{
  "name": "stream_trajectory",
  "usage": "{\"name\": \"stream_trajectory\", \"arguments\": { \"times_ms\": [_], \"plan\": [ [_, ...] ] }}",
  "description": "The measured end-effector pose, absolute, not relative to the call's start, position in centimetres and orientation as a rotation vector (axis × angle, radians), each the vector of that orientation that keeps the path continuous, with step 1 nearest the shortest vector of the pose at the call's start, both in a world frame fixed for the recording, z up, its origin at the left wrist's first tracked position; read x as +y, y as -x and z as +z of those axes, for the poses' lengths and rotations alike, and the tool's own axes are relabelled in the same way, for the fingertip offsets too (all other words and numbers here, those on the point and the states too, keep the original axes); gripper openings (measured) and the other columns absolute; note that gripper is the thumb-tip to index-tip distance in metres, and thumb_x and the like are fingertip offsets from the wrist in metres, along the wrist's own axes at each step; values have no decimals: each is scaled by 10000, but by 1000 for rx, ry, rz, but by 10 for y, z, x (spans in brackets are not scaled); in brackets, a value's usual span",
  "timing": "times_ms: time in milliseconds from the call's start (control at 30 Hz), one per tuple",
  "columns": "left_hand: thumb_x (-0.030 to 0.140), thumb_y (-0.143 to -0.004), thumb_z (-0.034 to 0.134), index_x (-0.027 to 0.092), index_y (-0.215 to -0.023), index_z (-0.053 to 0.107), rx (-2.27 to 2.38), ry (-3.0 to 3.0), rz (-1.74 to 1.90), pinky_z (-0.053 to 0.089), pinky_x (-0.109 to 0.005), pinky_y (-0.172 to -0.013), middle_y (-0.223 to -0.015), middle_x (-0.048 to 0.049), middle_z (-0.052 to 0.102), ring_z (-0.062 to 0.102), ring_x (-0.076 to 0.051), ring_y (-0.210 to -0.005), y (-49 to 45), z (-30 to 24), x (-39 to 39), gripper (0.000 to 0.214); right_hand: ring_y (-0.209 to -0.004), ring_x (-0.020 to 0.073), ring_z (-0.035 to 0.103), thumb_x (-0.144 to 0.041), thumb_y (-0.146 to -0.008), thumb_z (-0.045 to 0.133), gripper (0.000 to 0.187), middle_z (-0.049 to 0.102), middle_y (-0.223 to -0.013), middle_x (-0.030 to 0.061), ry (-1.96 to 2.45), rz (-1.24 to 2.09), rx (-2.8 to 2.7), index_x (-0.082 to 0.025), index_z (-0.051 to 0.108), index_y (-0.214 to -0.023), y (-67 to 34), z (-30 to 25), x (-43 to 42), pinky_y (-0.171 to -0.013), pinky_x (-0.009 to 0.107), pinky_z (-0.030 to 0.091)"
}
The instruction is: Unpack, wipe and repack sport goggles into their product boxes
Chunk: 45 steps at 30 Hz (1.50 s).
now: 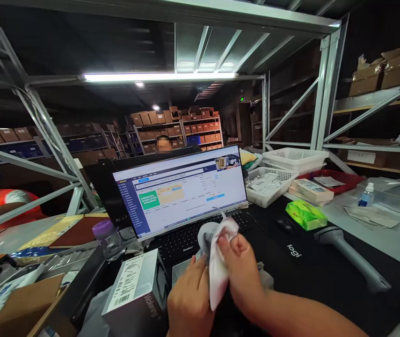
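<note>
Both my hands hold a small white and grey fabric item in front of the black keyboard. My left hand grips its lower part with curled fingers. My right hand pinches its upper edge with thumb and fingers. The item looks like a sock or small pouch; I cannot tell which. Behind it a monitor shows a form screen. A grey and white boxed product stands just left of my left hand.
A barcode scanner and a green packet lie on the black desk mat at right. White baskets and a red tray stand behind. A purple-capped bottle is at left. People sit beyond the monitor and far left.
</note>
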<state>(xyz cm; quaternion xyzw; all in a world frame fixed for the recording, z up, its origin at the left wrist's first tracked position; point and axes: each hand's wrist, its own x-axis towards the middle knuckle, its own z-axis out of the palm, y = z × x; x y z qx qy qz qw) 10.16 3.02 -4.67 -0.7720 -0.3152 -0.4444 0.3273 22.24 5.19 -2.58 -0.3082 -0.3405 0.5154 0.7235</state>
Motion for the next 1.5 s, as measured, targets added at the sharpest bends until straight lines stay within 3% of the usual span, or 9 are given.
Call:
{"name": "stream_trajectory", "arguments": {
  "times_ms": [233, 367, 533, 667, 833, 1033, 1133, 1267, 1500],
  "plan": [
    [98, -929, 529, 140, -1027, 654, -836, 2005, -1259, 595, -310, -850, -932, -120, 758, 730, -195, -858, -91, -37, 23, 165, -524, 134, 314, -594, -792, 692, 652, 278, -474, -47, 732, 764, -1078, -239, 231, -498, -194, -65, 37, -462, 268, 292],
    [97, -926, 538, 123, -1057, 653, -764, 2056, -1251, 582, -330, -922, -980, -140, 757, 727, -212, -952, -88, -35, 27, 176, -508, 95, 248, -595, -692, 797, 696, 295, -520, -62, 613, 1019, -1041, -226, 234, -515, -221, -35, 44, -451, 241, 256],
    [113, -932, 558, 110, -921, 665, -565, 2032, -1213, 565, -342, -962, -876, -116, 765, 738, -201, -889, -90, -31, 33, 107, -552, 83, 306, -537, -589, 900, 660, 364, -600, -82, 516, 1339, -723, -224, 321, -640, -251, -1, 55, -525, 208, 337],
    [155, -956, 549, 81, -1011, 682, -650, 2034, -1216, 580, -329, -911, -962, -147, 768, 736, -224, -938, -88, -32, 32, 161, -520, 83, 230, -541, -669, 837, 642, 285, -554, -89, 627, 1104, -812, -232, 280, -586, -231, -21, 51, -465, 213, 252],
    [93, -906, 606, 117, -1025, 694, -772, 2134, -1339, 591, -294, -861, -1049, -151, 756, 717, -223, -1024, -84, -35, 30, 150, -495, 94, 244, -359, -719, 766, 607, 265, -471, -67, 687, 794, -1135, -235, 224, -475, -214, -44, 39, -447, 240, 181],
    [84, -925, 532, 141, -993, 678, -626, 2136, -1271, 554, -299, -982, -930, -68, 772, 731, -174, -949, -86, -15, 33, 171, -533, 77, 219, -478, -623, 875, 709, 278, -552, -96, 529, 1284, -952, -231, 212, -596, -253, -9, 63, -488, 216, 235],
    [82, -891, 559, 166, -992, 672, -728, 2183, -1246, 534, -327, -1036, -987, -48, 765, 726, -166, -971, -78, -7, 33, 173, -539, 73, 214, -567, -588, 884, 748, 270, -560, -97, 549, 1381, -1193, -228, 217, -594, -279, 5, 79, -491, 215, 212],
    [90, -847, 587, 215, -988, 657, -862, 2284, -1259, 548, -371, -1040, -1080, -37, 752, 716, -166, -1020, -58, 1, 33, 201, -543, 82, 170, -594, -731, 787, 668, 233, -567, -85, 770, 997, -1763, -225, 255, -565, -334, 21, 86, -476, 234, 157],
    [70, -824, 598, 221, -948, 632, -781, 2509, -1108, 535, -385, -1064, -1098, -42, 754, 696, -168, -1082, -48, 8, 32, 198, -519, 98, 173, -618, -835, 687, 670, 217, -546, -77, 814, 417, -1750, -236, 207, -568, -394, 34, 78, -459, 258, 176]
  ]
}}
